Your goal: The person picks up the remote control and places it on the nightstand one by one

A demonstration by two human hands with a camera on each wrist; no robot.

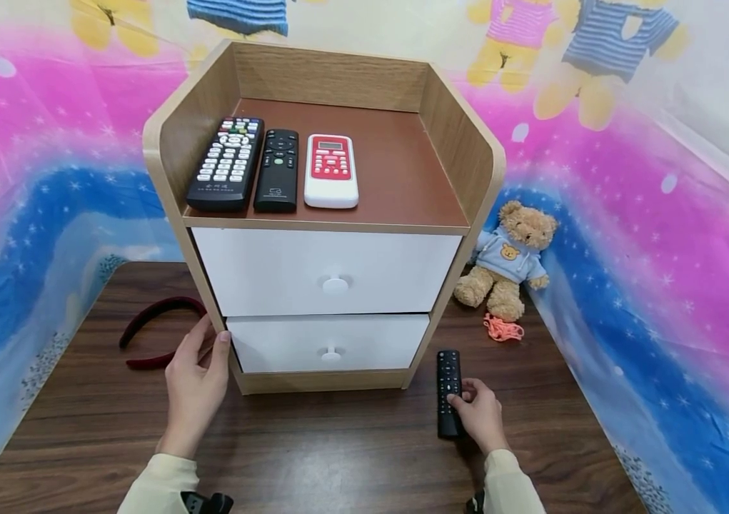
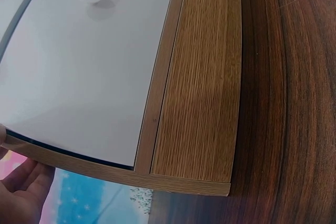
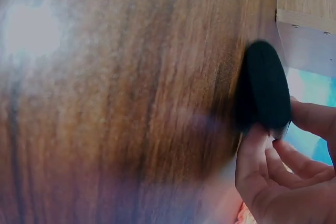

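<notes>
A small wooden cabinet (image 1: 324, 380) with two white drawers stands on the dark wood table. My left hand (image 1: 197, 382) holds its lower left side edge, thumb at the front and fingers on the outer side; the left wrist view shows the bent fingers (image 2: 32, 182) against that panel. Both drawers are closed. My right hand (image 1: 481, 414) grips a black remote control (image 1: 448, 385) by its side, right of the cabinet. In the right wrist view the remote (image 3: 269, 85) is held between thumb and fingers, close to the table; whether it touches is unclear.
On the cabinet's top lie a large black remote (image 1: 228, 164), a slimmer black remote (image 1: 277, 171) and a white-and-red remote (image 1: 332, 187). A dark red headband (image 1: 152, 313) lies left. At right sit a teddy bear (image 1: 512, 253) and a coral cord bundle (image 1: 503, 328).
</notes>
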